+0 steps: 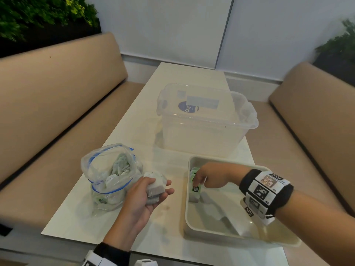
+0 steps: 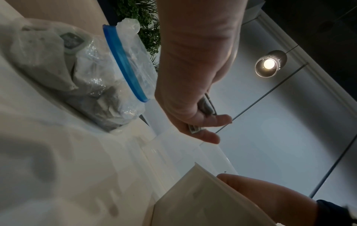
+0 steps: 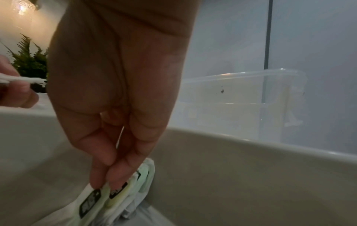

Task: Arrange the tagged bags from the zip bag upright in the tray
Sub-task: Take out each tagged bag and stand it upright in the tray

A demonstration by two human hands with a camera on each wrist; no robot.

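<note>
Now right-hand fingers [image 3: 102, 174] pinch upright tagged bags [image 3: 115, 197].

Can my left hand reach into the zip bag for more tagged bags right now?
Probably not yet: the left hand already holds a stack of tagged bags, though the zip bag sits open right beside it.

A clear plastic storage box [image 1: 207, 120] stands on the pale table [image 1: 134, 116] between two tan benches [image 1: 57, 96].
</note>
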